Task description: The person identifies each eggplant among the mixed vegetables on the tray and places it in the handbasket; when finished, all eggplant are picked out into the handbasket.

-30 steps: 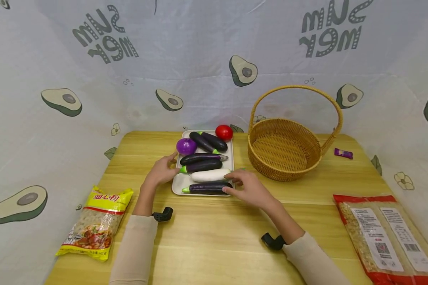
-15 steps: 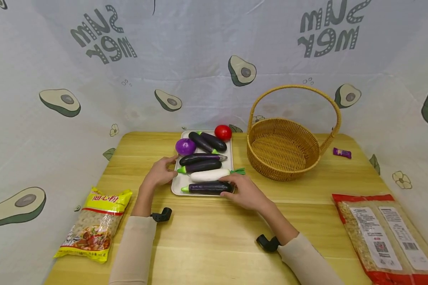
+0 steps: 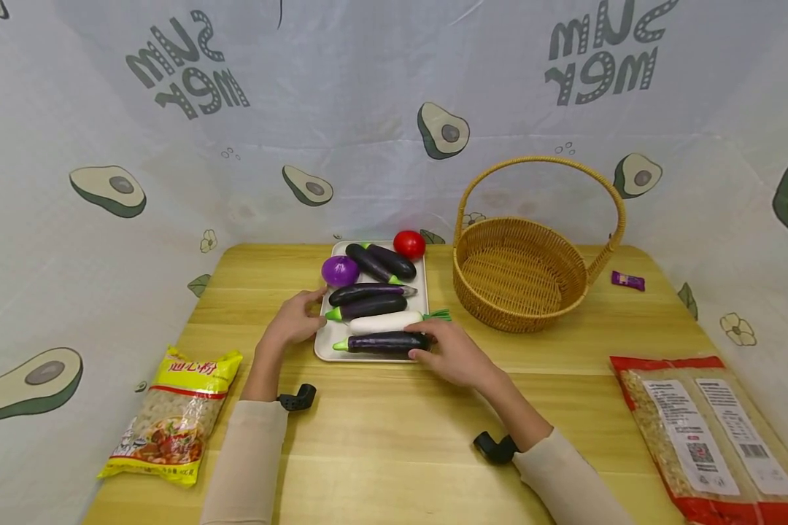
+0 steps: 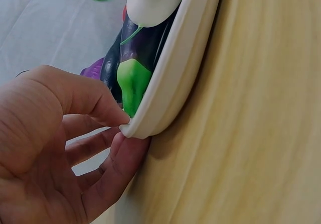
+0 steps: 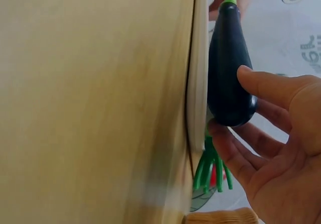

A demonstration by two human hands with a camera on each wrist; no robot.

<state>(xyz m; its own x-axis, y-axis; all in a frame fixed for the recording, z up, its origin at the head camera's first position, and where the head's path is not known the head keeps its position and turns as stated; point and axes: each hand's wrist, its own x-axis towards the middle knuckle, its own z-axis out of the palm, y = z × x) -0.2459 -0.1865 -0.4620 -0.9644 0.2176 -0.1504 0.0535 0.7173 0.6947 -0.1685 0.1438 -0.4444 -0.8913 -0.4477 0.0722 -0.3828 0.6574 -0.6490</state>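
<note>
My left hand (image 3: 294, 318) is at the left side of a white tray (image 3: 328, 343). In the left wrist view, its thumb and a finger pinch the tray's rim (image 4: 173, 66). My right hand (image 3: 456, 354) holds the thick end of the nearest eggplant (image 3: 381, 343), thumb on one side and fingers around the other in the right wrist view. Behind that eggplant lies a white radish (image 3: 385, 322) with green leaves. Farther back on the tray are several more eggplants (image 3: 371, 293), a purple round vegetable (image 3: 340, 271) and a red tomato (image 3: 409, 245).
A wicker basket (image 3: 473, 299) with a tall handle stands right of the tray. A small purple packet (image 3: 628, 281) lies beyond it. A yellow bag (image 3: 174, 415) is at the left and a red-edged bag (image 3: 702, 430) at the right. A printed curtain (image 3: 368, 109) hangs behind the table.
My right hand has shifted left and closed around the end of the nearest eggplant, uncovering the radish leaves. My left hand stays at the tray's left side.
</note>
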